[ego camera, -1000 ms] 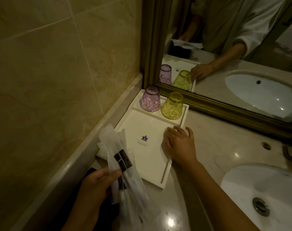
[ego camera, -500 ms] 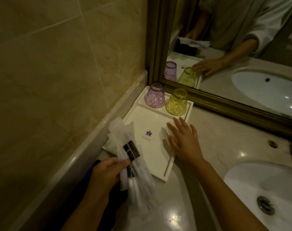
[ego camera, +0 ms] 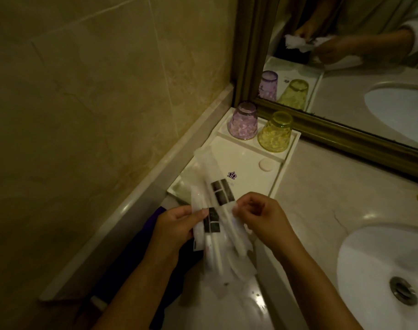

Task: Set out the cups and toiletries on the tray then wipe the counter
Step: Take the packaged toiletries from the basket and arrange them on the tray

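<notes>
A white tray (ego camera: 248, 153) with a purple crown logo lies in the counter's back-left corner. A purple cup (ego camera: 243, 121) and a yellow cup (ego camera: 275, 132) stand upside down on its far strip. A small round white soap (ego camera: 266, 164) rests on the tray's right side. My left hand (ego camera: 173, 226) grips a bundle of clear toiletry packets (ego camera: 216, 225) with dark labels, held above the tray's near end. My right hand (ego camera: 260, 216) pinches one of these packets from the right.
A white sink basin (ego camera: 374, 263) with a metal drain sits at the right. The framed mirror (ego camera: 346, 134) runs along the back. A dark purple cloth (ego camera: 155, 215) lies under my left wrist by the tiled wall. The beige counter (ego camera: 322, 194) lies between tray and basin.
My right hand has left the tray's right edge and come to the packets in my left hand. A round soap now shows on the tray where the hand was.
</notes>
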`<act>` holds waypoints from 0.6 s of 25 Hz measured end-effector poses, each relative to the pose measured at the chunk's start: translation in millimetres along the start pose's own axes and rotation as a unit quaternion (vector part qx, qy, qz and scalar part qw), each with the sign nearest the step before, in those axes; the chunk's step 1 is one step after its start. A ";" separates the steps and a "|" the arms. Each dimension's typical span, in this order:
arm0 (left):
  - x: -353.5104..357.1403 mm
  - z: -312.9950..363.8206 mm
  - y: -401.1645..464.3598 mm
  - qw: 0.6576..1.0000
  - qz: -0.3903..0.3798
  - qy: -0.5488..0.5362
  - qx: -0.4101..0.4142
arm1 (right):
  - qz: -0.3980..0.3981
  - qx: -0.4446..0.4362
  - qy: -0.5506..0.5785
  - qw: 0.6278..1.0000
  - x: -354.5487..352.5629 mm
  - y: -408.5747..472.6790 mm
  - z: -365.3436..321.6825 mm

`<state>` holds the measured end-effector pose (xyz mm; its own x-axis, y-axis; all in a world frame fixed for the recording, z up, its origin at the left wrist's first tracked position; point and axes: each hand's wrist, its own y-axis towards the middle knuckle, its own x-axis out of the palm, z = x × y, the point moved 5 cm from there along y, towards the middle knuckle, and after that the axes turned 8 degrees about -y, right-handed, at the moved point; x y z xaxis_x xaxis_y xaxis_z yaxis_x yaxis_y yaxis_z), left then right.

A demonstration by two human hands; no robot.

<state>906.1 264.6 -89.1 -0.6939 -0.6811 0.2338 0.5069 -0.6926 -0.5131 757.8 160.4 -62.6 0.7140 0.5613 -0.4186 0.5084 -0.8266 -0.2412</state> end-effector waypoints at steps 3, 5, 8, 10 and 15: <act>-14.4 1.2 -3.8 0.999 0.042 0.005 -0.006 | 0.048 0.033 0.062 0.996 -8.5 13.4 4.8; -25.2 0.7 -8.9 0.998 0.058 0.010 -0.015 | 0.083 0.064 0.098 0.990 -10.7 30.9 6.0; -36.5 1.3 -16.0 0.998 0.062 0.021 -0.017 | 0.080 0.101 0.121 0.984 5.3 66.1 1.6; -42.7 2.2 -17.8 0.997 0.070 0.021 -0.019 | 0.067 0.114 0.088 0.987 19.8 86.5 -1.3; -53.6 4.4 -20.7 0.996 0.081 0.008 -0.022 | 0.186 -0.074 -0.367 0.908 21.7 91.2 -8.9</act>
<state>935.0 314.3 -87.4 -0.6128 -0.7791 0.1319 0.5903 -0.5623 -0.5791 823.9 97.6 -85.8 0.3632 0.0207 -0.9315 0.3955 -0.9086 0.1340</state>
